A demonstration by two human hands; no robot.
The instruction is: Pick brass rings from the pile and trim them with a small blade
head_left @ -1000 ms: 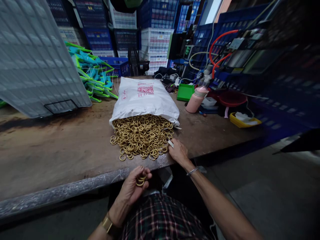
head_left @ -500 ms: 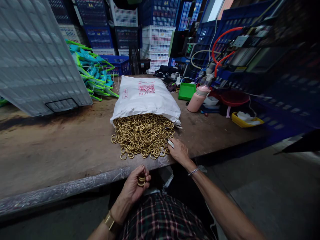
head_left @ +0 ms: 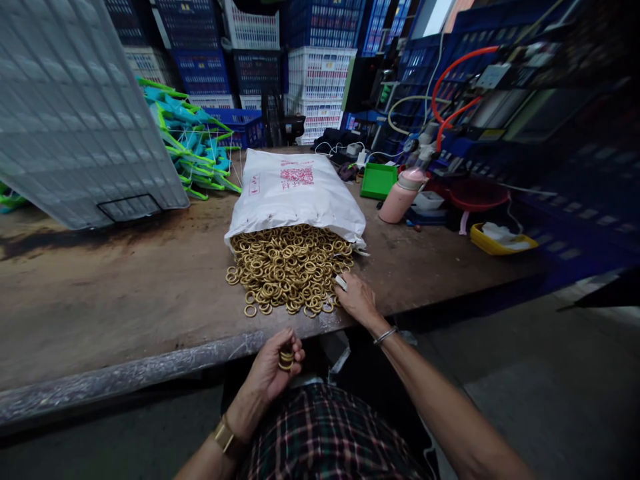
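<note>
My left hand [head_left: 274, 368], just off the table's front edge, is closed around a few gold-coloured metal rings [head_left: 286, 361], which show between its curled fingers. My right hand [head_left: 356, 296] rests at the right side of a heap of the same rings [head_left: 287, 267]. Its fingers are bent together against the heap, with a white band around one of them. The fingertips are hidden, so I cannot make out what they hold. Behind the heap lies a white woven sack [head_left: 297, 190] with red printing, its mouth facing me and the rings spilling out.
On the left stands a large translucent ribbed plastic container [head_left: 95, 133], with green and blue hangers [head_left: 200, 143] behind it. A pink bottle [head_left: 400, 197], a green tray [head_left: 379, 181] and a yellow dish [head_left: 500, 241] sit on the right. Stacked crates [head_left: 323, 73] line the back.
The whole view has shifted slightly, with the table's things a little further right. Both hands keep nearly the same places, the left still holding rings and the right still at the heap.
</note>
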